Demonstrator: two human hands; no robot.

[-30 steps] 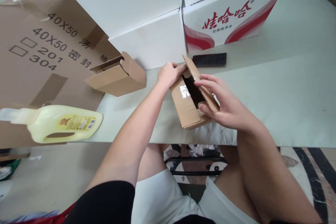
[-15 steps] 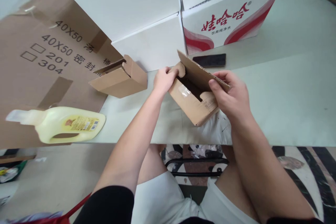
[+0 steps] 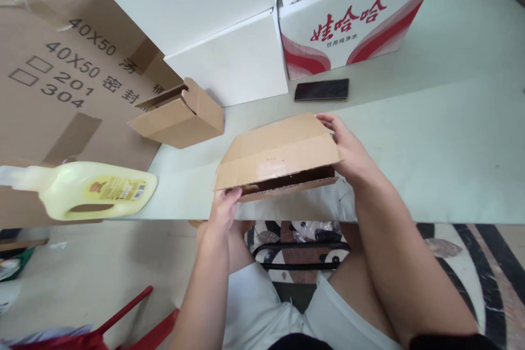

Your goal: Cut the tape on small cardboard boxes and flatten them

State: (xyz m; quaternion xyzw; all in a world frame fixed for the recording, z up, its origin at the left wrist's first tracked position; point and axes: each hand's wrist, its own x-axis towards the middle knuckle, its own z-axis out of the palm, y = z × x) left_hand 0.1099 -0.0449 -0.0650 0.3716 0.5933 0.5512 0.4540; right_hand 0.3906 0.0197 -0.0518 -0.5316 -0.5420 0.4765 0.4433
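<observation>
Between my hands is a small brown cardboard box (image 3: 274,147), tilted over the near part of the table. Its wide flap faces up, and a dark gap shows along the edge nearest me. My left hand (image 3: 225,208) grips the box's near left corner, thumb at the gap. At the right end, my right hand (image 3: 344,145) is closed round the side, with some fingertips hidden behind the cardboard. A second brown cardboard box (image 3: 184,120) stands to the left, its top flaps partly raised.
A black phone (image 3: 322,89) lies beyond the held box, before a white water carton (image 3: 340,33) with red lettering. White boxes (image 3: 233,63) stand at the back. On the left are a pale yellow bottle (image 3: 98,191) and a large brown carton (image 3: 74,82). The table's front edge runs close to me.
The held box has turned so its opening faces me and its wide flap lies over the top. My left hand has come nearer and lower; the right has shifted slightly.
</observation>
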